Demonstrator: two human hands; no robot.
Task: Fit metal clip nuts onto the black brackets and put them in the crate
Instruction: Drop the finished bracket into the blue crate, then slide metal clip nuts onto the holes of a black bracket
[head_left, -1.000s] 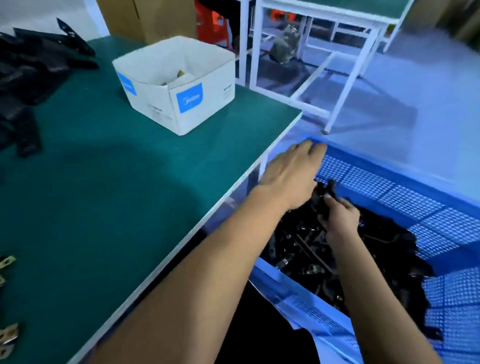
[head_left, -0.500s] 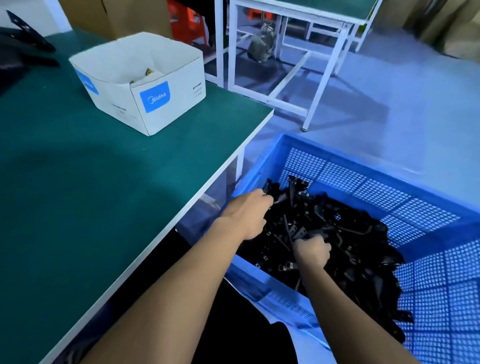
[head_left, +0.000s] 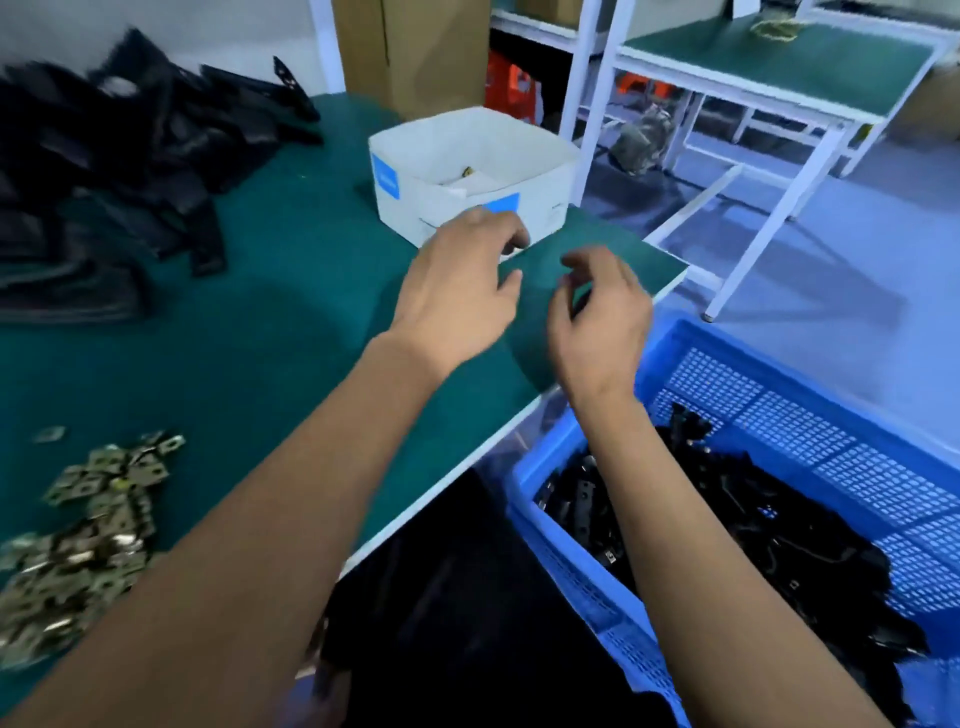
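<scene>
With both hands empty, fingers loosely curled, left hand (head_left: 457, 280) should take an unfitted black bracket (head_left: 104, 171) at ten o'clock, right hand (head_left: 597, 322) a clip nut (head_left: 93, 514) at eight o'clock; the crate (head_left: 779, 364) waits at four o'clock.

We count two hands: left hand (head_left: 457, 291), right hand (head_left: 597, 322). One blue crate (head_left: 779, 364); brackets inside (head_left: 753, 530) too many and tangled to count. One white box (head_left: 467, 171). Clip nuts (head_left: 88, 525): one loose heap, uncountable. Bracket pile (head_left: 114, 171): one, blurred. Two green-topped tables (head_left: 208, 338), (head_left: 769, 62).
</scene>
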